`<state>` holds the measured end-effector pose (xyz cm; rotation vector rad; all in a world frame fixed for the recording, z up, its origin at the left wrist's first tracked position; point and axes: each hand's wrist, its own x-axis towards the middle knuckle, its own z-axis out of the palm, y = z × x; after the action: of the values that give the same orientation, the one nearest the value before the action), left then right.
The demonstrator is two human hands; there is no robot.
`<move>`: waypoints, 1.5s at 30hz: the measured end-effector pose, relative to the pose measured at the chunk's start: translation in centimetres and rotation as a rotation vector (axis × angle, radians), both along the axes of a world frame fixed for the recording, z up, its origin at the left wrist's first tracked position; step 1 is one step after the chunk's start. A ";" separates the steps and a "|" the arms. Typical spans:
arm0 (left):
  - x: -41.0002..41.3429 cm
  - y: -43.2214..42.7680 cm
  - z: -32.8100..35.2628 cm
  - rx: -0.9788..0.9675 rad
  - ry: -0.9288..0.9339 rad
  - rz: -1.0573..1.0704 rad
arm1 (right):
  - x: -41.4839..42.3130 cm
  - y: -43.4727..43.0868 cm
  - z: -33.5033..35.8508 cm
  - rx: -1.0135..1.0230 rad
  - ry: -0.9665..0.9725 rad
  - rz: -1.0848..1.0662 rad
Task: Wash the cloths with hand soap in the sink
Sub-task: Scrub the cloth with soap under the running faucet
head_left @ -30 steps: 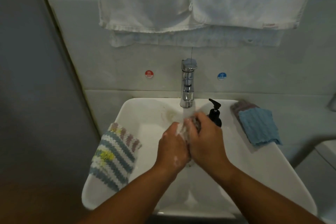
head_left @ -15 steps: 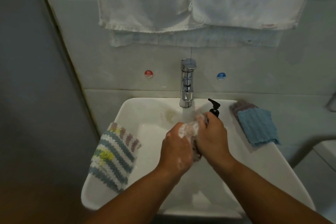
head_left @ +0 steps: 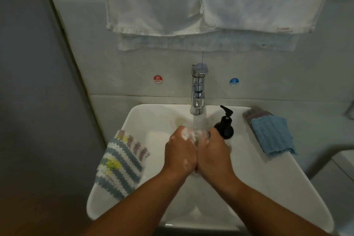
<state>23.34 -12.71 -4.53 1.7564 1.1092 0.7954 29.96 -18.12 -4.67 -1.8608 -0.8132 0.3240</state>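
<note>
Gripping sudsy cloth in curled fingers of left hand and right hand under tap. Risks knocking soap bottle just beside right knuckles; splashing beyond sink.

Cloth between left hand, right hand

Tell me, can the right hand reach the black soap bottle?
Probably yes. The soap bottle stands just beside the right hand, with nothing between them. But that hand and the left hand both grip the soapy cloth under the tap, so it would have to let go first.
</note>
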 end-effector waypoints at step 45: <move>-0.4 0.9 0.6 0.138 0.023 0.083 | -1.1 -1.0 0.7 0.077 -0.024 0.050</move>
<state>22.90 -11.83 -3.90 1.8470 1.1723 0.9238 28.81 -19.16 -3.94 -1.7774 -0.8777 0.2983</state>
